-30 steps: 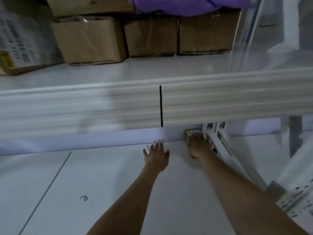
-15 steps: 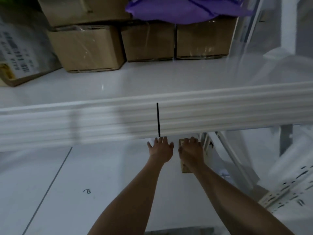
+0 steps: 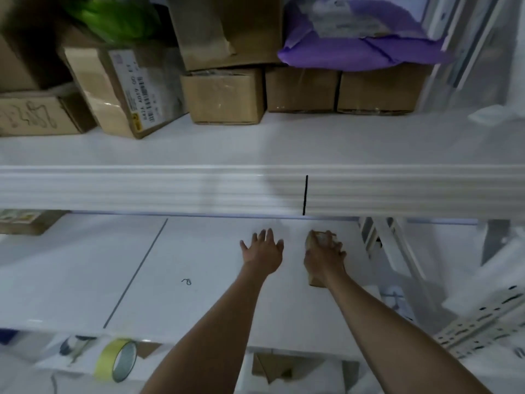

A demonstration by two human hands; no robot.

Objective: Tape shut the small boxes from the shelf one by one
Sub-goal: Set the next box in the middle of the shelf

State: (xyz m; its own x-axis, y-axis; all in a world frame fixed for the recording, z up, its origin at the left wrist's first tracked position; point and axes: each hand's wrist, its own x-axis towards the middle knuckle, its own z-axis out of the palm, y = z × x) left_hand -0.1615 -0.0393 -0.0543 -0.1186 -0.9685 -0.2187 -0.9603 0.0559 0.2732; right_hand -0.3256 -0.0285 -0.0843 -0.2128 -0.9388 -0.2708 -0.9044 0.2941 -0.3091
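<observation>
While the upper shelf [image 3: 255,146] is crammed with stuff, namely a labelled carton [image 3: 125,92] leaning at the left, three brown boxes [image 3: 224,95] in a row and a purple bag [image 3: 360,44] lying on the right-hand ones, the action is on the lower shelf [image 3: 142,265]. Down at the bottom left there's a yellowish tape roll [image 3: 119,359] standing on edge on a lower surface. Left hand [image 3: 262,251] hovers palm down over the lower shelf, fingers spread wide, holding nothing. Just beside it, the right hand [image 3: 324,257] has its fingers curled over the small box [image 3: 315,280], gripping it from above. That box sits toward the right of the lower shelf, near the white upright [image 3: 386,245], mostly hidden under the hand.
</observation>
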